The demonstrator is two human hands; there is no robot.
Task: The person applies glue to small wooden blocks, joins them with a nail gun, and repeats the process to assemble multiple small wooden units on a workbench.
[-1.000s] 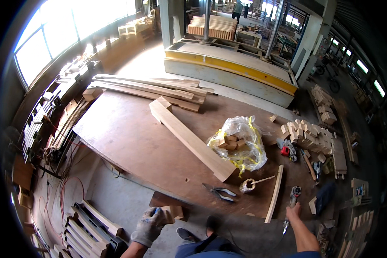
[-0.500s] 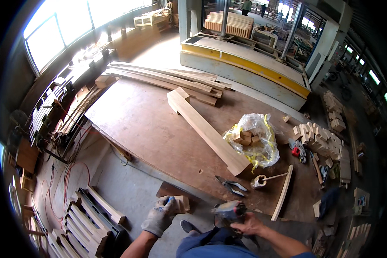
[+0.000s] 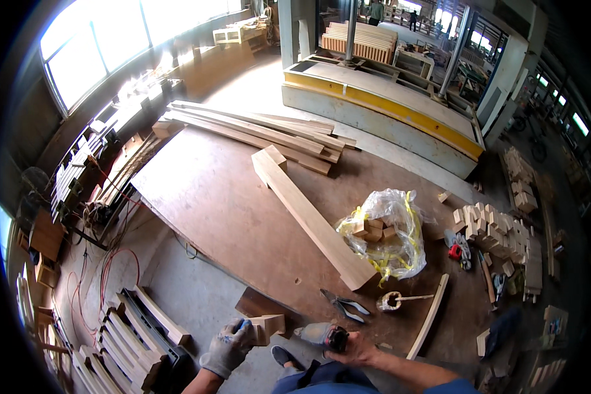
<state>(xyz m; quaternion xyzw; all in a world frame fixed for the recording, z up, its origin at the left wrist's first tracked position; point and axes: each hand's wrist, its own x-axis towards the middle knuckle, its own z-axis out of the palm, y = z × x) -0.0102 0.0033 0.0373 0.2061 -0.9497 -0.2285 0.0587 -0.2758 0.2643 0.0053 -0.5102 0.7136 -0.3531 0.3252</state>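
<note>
My left hand (image 3: 231,347), in a grey-white work glove with blue on it, is closed around a short pale wooden block (image 3: 269,325) beside the table's near edge. A brown board (image 3: 253,302) juts from that edge just behind the block. Bare and wrapped around its handle, my right hand (image 3: 356,349) grips a grey-and-black power tool (image 3: 315,333). The tool's front end points left at the block, with a small gap between them. Whether a bit sits in it I cannot make out. Pliers (image 3: 345,306) lie open on the table beyond the tool.
On the brown table (image 3: 210,177) lie a long timber piece (image 3: 312,220), a plastic bag of blocks (image 3: 400,243), a glue pot with a stick (image 3: 390,301) and a curved strip (image 3: 430,315). Stacked blocks (image 3: 492,226) stand right; slatted wooden parts (image 3: 125,338) occupy the floor at left.
My right hand has brought the power tool left, closer to the block. My left hand and its block have shifted slightly left and down in the picture. The whole view has tilted a little.
</note>
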